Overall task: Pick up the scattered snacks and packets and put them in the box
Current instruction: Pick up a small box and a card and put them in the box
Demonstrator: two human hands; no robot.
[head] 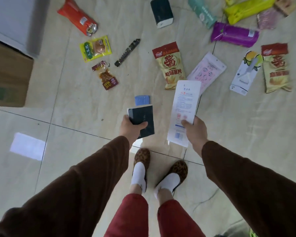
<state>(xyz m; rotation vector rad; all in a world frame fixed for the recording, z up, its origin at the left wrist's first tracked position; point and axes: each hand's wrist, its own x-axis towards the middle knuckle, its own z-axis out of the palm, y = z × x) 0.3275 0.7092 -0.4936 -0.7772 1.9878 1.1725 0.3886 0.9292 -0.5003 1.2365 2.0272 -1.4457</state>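
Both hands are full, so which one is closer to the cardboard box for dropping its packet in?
Left, probably. The left hand holding the dark packet is on the same side as the cardboard box; the right hand is farther away.

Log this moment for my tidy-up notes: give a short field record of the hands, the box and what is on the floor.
left hand: grips dark flat packet
right hand: pinches long white paper packet
brown cardboard box: far left, on beige tiled floor
blue flat packet: on floor, beyond left hand
floor items: red tube pack, purple pouch, many more
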